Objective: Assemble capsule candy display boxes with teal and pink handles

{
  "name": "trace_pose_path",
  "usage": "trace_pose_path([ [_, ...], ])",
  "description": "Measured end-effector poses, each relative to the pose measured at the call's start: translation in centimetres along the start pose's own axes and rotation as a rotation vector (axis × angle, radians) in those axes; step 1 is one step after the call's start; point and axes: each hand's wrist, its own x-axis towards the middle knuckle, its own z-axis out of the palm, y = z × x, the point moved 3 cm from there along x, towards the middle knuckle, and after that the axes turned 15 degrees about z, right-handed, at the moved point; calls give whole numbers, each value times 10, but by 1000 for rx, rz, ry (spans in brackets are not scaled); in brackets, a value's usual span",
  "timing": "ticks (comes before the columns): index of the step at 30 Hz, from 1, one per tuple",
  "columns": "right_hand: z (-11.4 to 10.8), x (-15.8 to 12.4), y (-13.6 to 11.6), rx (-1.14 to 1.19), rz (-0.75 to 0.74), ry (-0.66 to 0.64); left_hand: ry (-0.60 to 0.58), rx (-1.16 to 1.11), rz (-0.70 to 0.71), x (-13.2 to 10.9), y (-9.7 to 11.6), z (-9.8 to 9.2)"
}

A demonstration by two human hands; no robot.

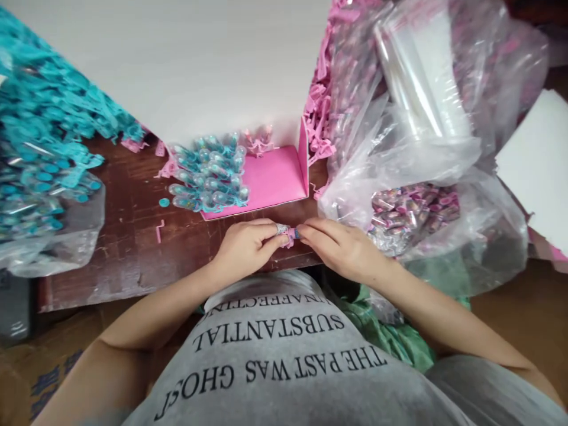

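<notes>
My left hand and my right hand meet at the table's front edge, close to my shirt. Between their closed fingertips is a small pink plastic piece, with a bluish part at the right fingertips; its exact kind is too small to make out. Both hands pinch it from opposite sides. Just beyond them stands a pink-floored box with a tall white panel. Rows of blue clear-topped plastic pieces fill its left part, and a few pink pieces stand at its back.
Blue plastic parts are heaped at left, above a bag of clear blue-ended tubes. Pink parts lie beside the box. At right, a plastic bag holds small pink-ended pieces. White sheets lie farther right.
</notes>
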Motion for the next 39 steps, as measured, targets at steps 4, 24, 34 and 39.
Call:
trace_pose_path([
  [4,-3,-1,13,323,237,-145,38,195,183,6,-2,17],
  [24,-13,-91,135,-212,814,91,12,-562,-280,18,-40,40],
  [34,-23,-40,33,379,335,14,77,-787,-437,28,-25,39],
  [39,-16,-17,16,313,196,-13,111,-815,-411,24,-21,38],
])
